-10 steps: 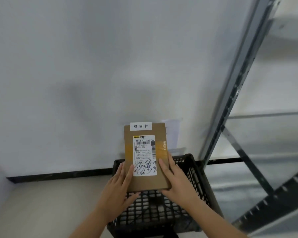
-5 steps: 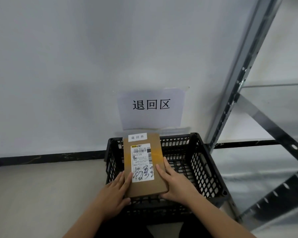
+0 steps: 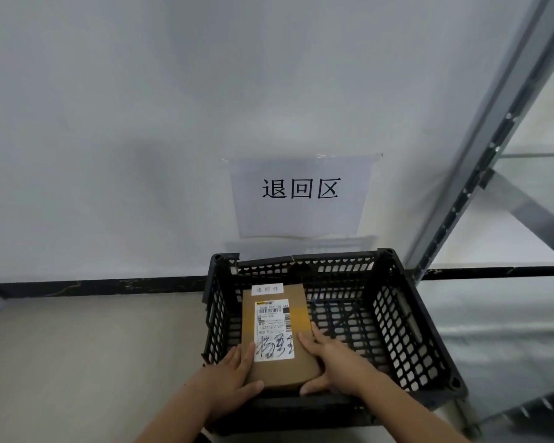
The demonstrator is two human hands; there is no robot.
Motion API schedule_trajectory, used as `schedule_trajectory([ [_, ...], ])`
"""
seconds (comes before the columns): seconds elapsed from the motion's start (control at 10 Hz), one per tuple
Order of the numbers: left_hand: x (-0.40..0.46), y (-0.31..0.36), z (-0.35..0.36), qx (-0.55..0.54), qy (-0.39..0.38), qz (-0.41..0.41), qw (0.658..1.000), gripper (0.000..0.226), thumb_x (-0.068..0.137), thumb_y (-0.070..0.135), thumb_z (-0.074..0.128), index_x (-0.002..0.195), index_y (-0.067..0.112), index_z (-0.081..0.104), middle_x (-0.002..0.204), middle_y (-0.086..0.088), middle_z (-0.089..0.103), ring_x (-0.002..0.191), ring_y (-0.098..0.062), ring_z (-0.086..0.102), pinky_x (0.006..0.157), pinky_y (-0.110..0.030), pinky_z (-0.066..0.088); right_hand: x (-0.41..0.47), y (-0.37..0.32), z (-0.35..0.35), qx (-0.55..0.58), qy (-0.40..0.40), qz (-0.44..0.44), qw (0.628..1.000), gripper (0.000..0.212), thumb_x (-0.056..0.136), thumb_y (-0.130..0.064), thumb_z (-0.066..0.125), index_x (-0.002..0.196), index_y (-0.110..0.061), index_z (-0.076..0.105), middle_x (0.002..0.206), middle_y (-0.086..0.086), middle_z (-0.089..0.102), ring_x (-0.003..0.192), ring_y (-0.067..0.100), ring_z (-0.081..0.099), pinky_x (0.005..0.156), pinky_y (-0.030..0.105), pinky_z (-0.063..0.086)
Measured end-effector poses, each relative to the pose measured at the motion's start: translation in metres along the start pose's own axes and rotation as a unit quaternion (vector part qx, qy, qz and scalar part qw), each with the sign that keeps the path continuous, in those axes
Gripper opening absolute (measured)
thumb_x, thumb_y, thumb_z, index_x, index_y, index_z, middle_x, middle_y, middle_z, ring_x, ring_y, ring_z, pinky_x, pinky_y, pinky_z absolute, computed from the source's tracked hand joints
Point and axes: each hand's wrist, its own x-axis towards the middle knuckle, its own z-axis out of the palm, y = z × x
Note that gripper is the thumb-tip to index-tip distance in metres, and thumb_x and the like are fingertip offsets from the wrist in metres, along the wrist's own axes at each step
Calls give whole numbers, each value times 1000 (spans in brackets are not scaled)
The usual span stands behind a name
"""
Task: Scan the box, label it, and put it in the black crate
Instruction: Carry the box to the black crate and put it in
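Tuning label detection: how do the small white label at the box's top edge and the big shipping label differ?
The small white label is a short wide strip with three printed characters; the shipping label is tall, with barcodes, fine print and handwritten scrawl. The strip sits at the far edge, the shipping label mid-face. Both are white, stuck on the box top.

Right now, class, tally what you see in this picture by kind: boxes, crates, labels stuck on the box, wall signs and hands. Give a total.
Cardboard box: 1
Black crate: 1
Labels on the box: 2, a small white label and a shipping label
Wall sign: 1
Hands: 2, left hand and right hand
Total: 7
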Motion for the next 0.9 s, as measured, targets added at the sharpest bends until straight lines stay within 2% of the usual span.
schedule_trajectory([
  [0.1, 12, -4, -1, 1, -27, -6, 1000, 79, 92, 60, 23, 143, 21, -23, 157, -8, -16, 144, -18, -9, 114, -40, 16, 11, 3, 5, 8, -20, 15, 1000, 116, 62, -68, 67, 151, -30, 3, 160, 1, -14, 146, 26, 12, 120, 40, 15],
  [0.2, 25, -7, -1, -6, -49, -18, 999, 82, 90, 63, 23, 143, 21, -23, 156, -9, -18, 144, -19, -12, 115, -43, 13, 21, 8, 10, -1, -38, 20, 999, 101, 78, -55, 64, 151, -28, 1, 160, 4, -16, 146, 27, 13, 120, 38, 16],
  [0.4, 37, -8, -2, -37, -74, -41, 996, 81, 90, 63, 23, 144, 21, -20, 156, -8, -18, 144, -18, -12, 116, -43, 7, 38, 13, 16, -23, -59, 28, 998, 87, 88, -31, 61, 151, -28, 1, 159, 5, -19, 146, 27, 13, 120, 39, 16],
  [0.7, 47, -11, 7, -16, -76, -54, 995, 81, 89, 65, 22, 143, 23, -21, 156, -8, -17, 144, -19, -10, 116, -45, 12, 40, 17, 23, -7, -80, 32, 996, 84, 91, -27, 57, 149, -35, -3, 156, 0, -27, 146, 25, 13, 119, 35, 19],
  [0.8, 48, -12, 9, -18, -65, -56, 996, 79, 89, 65, 21, 144, 24, -18, 158, -8, -11, 145, -20, -5, 115, -46, 15, 38, 16, 23, -7, -73, 35, 997, 84, 91, -29, 57, 149, -37, -2, 157, -2, -25, 146, 25, 15, 118, 36, 22],
  [0.9, 42, -10, 1, -18, -28, -56, 998, 71, 92, 60, 18, 147, 24, -12, 159, -6, -2, 145, -21, 0, 115, -45, 17, 32, 11, 12, 30, -51, 48, 997, 81, 89, -31, 57, 149, -37, 3, 160, -2, -11, 146, 23, 17, 118, 36, 23],
])
